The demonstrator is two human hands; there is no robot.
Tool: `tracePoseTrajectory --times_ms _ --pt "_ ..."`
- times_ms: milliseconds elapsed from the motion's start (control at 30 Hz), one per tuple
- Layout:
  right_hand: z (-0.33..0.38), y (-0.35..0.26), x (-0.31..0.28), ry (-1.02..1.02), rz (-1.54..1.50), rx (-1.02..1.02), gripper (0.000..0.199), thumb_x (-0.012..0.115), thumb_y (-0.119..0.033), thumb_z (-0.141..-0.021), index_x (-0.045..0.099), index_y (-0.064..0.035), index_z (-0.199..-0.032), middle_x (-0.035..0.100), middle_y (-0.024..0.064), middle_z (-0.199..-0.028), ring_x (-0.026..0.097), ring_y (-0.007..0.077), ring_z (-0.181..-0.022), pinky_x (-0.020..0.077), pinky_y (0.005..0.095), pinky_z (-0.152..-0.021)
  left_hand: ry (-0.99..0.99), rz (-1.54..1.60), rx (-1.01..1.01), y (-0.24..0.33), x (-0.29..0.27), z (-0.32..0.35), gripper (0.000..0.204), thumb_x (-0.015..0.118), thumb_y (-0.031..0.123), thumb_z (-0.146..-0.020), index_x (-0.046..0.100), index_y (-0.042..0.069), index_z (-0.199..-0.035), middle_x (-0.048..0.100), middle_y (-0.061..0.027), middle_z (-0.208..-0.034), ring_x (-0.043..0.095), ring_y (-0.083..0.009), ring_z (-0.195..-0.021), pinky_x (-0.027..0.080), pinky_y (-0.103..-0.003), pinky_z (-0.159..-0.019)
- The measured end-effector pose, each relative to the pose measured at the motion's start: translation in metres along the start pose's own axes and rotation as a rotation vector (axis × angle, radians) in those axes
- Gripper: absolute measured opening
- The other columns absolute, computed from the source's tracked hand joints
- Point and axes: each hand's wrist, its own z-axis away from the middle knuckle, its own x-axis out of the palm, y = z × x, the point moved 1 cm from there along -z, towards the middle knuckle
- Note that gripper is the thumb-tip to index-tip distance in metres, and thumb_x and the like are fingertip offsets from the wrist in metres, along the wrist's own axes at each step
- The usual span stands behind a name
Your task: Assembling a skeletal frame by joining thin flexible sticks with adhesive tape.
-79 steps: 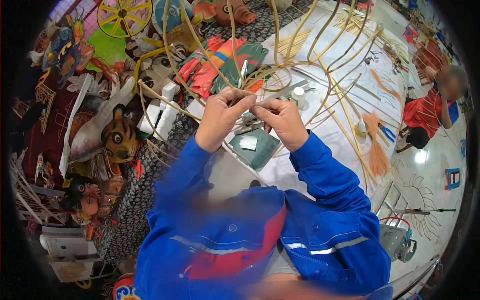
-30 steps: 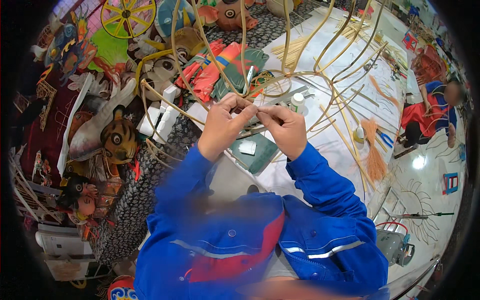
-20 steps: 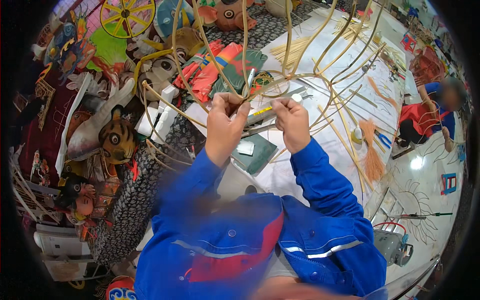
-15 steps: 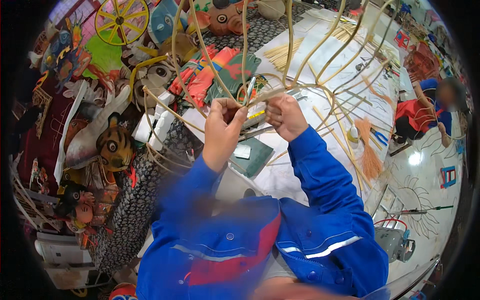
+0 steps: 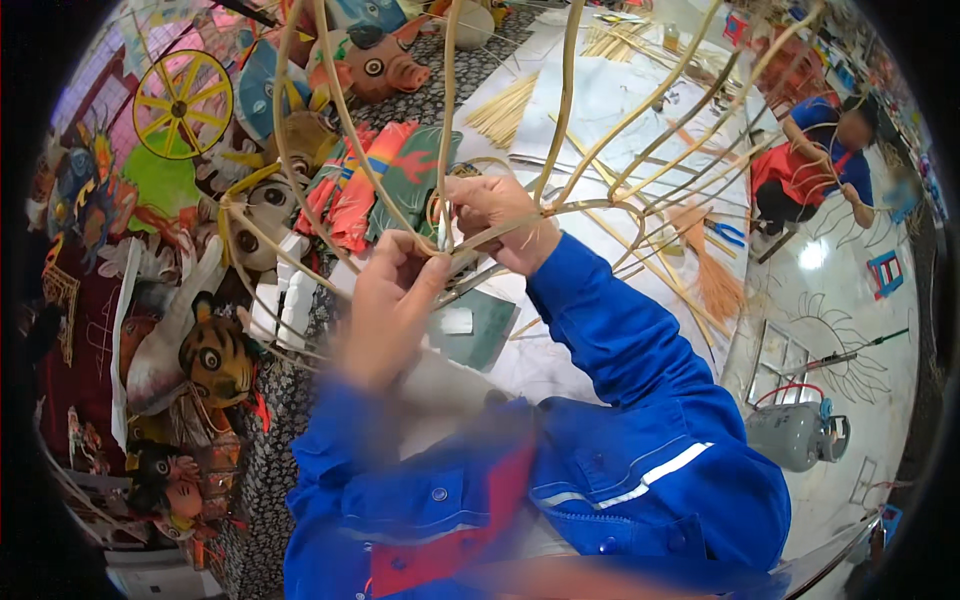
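In front of me stands a frame of bent cane rods [image 5: 567, 110], its long curved ribs rising from a joint low in the middle. My left hand [image 5: 392, 300] is closed in a pinch on the frame at that joint. My right hand [image 5: 505, 218] reaches behind a crosswise rod, its fingers curled together just above the left fingertips. A narrow whitish strip [image 5: 443, 236] shows between the two hands at the joint. Whether the right fingers grip that strip, I cannot make out.
Below lies a white-covered table with split sticks [image 5: 505, 112], a dark green sheet [image 5: 478, 335], orange fibre [image 5: 715, 280] and blue pliers [image 5: 726, 234]. Painted animal heads, one a tiger [image 5: 215, 360], crowd the left. A person [image 5: 815, 160] sits at right; a grey tank [image 5: 795, 437] stands nearer.
My right hand has moved left, from beside the joint to behind the crosswise rod. The left hand stays at the joint. The view has shifted, moving the table and frame within it.
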Motion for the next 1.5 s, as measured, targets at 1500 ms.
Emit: tracePoseTrajectory --times_ms 1500 --pt "0.040 0.097 -0.051 0.233 -0.062 0.071 0.028 0.066 -0.025 -0.097 0.067 0.0027 -0.092 0.042 -0.0072 -0.058 0.031 0.0015 -0.045 0.0249 0.0211 -0.043 0.029 -0.025 -0.128 -0.188 0.019 -0.032 0.026 0.060 0.006 -0.092 0.055 -0.006 -0.114 0.065 -0.0096 -0.095 0.065 -0.0155 -0.081 0.052 -0.029 -0.072"
